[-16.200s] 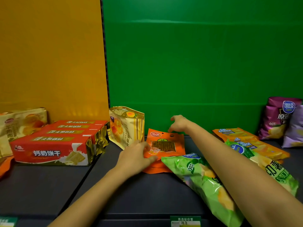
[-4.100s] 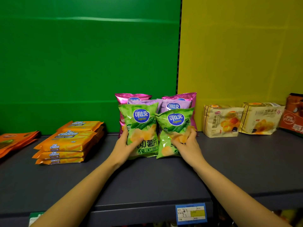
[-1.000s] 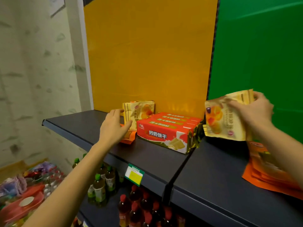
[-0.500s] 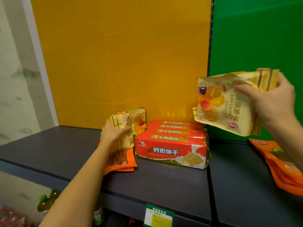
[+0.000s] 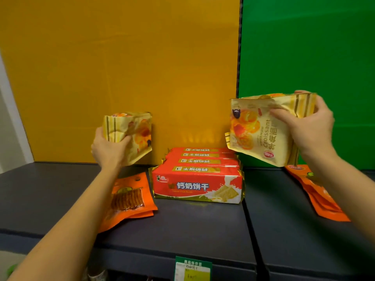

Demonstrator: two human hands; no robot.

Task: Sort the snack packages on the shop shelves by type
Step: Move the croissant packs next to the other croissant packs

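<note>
My left hand [image 5: 110,150] grips a yellow croissant bag [image 5: 136,131], held off the dark shelf [image 5: 192,224] in front of the orange back panel. My right hand [image 5: 310,128] holds a second yellow croissant bag [image 5: 257,130] in the air, above the gap between the two shelf boards. Red biscuit packs [image 5: 197,177] lie in a row between my hands. Orange flat snack pouches [image 5: 129,199] lie under my left forearm, partly hidden by it. More orange pouches [image 5: 316,191] lie stacked at the right, partly behind my right arm.
An orange back panel [image 5: 121,67] stands behind the left shelf board and a green one [image 5: 308,47] behind the right. A green price tag [image 5: 192,268] hangs on the shelf's front edge. A pale wall [image 5: 8,122] borders the left end.
My left hand has lifted its croissant bag off the orange pouches. My right hand has lowered its bag slightly and still holds it. The view moved closer to the shelf.
</note>
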